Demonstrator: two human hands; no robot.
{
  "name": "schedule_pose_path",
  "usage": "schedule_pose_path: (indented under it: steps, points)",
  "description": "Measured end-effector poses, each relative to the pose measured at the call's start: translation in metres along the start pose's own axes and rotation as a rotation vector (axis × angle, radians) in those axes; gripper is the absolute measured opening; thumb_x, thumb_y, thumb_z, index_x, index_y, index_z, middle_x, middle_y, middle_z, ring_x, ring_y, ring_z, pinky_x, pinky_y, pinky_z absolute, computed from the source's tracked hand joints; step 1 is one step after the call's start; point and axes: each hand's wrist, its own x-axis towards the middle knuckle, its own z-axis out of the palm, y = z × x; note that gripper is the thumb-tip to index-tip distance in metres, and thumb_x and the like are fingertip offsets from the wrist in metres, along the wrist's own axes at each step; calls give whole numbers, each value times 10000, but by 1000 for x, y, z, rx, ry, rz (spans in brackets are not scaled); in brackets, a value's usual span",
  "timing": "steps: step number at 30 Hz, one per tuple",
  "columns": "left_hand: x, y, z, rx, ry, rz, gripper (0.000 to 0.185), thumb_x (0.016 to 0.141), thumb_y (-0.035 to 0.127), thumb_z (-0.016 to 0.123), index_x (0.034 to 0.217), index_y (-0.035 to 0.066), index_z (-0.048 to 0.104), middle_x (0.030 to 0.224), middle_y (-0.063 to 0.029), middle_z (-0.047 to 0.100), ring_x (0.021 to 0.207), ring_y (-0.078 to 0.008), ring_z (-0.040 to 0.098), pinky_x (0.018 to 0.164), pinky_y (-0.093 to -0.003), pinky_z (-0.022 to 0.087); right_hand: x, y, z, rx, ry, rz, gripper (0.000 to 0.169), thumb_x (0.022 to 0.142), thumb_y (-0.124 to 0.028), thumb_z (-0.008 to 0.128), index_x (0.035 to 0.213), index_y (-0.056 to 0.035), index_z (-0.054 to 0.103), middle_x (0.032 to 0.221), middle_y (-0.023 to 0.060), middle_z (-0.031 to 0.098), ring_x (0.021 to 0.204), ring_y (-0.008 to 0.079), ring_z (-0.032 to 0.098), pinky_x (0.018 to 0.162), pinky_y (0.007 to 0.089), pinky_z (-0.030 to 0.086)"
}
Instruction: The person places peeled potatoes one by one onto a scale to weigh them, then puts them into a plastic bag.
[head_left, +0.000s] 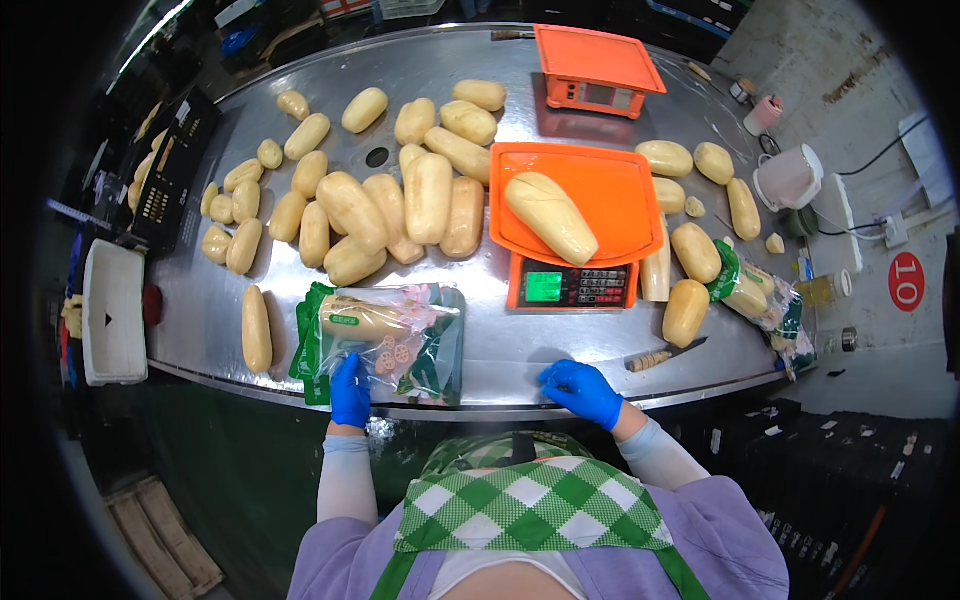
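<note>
My left hand (350, 391), in a blue glove, is at the near edge of a stack of printed clear plastic bags (427, 337); its fingertips are hidden under the film. A pale peeled lotus root segment (360, 319) shows in the top bag. My right hand (581, 390), also gloved in blue, is over the near edge of the steel table, its fingers curled, with nothing seen in it. Beyond it an orange digital scale (574, 285) with a lit green display carries one large lotus root segment (551, 217) on its orange tray (630, 195).
Many loose lotus root segments (427, 199) lie left of the scale, several more (695, 253) right of it. A knife (664, 355) lies near the right front. Filled bags (772, 307) sit at the right edge, a second orange scale (596, 67) at the back, a white foam box (112, 311) at left.
</note>
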Motion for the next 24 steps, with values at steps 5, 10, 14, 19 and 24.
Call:
schedule_pose_path:
  steps: [5, 10, 14, 19, 24]
  points:
    - [15, -6, -23, -39, -18, -30, 163, 884, 140, 576, 1034, 77, 592, 989, -25, 603, 908, -144, 567, 858, -295, 454, 7, -32, -8, 42, 353, -104, 377, 778, -111, 627, 1153, -105, 601, 1125, 153, 586, 1013, 326, 566, 851, 368, 473]
    - [-1, 9, 10, 189, -182, 119, 174, 904, 164, 513, 1013, 58, 598, 979, -43, 604, 896, -146, 567, 856, -308, 438, -17, -3, -22, 135, 289, 75, 461, 802, -89, 623, 1255, -112, 537, 1089, 127, 625, 975, 255, 610, 809, 323, 493]
    - [-40, 0, 73, 406, -286, 155, 204, 911, 161, 480, 997, 24, 605, 943, -51, 613, 852, -143, 576, 789, -288, 455, -35, 18, -32, 192, 416, 100, 384, 829, -99, 615, 1210, -108, 574, 1001, 113, 651, 875, 204, 643, 754, 293, 500]
    - [-77, -45, 126, 588, -365, 61, 210, 910, 171, 490, 951, 2, 608, 875, -65, 609, 781, -118, 567, 704, -280, 457, -50, 52, -58, 275, 709, 229, 298, 853, -84, 611, 1152, -79, 614, 938, 68, 659, 820, 135, 627, 714, 255, 486]
    - [-81, -113, 136, 736, -545, 158, 207, 927, 164, 479, 965, 6, 607, 847, -63, 603, 777, -157, 567, 701, -290, 459, -74, 92, -98, 251, 1050, 197, 275, 866, -74, 604, 1136, -21, 611, 1015, 42, 640, 909, 113, 594, 811, 249, 466]
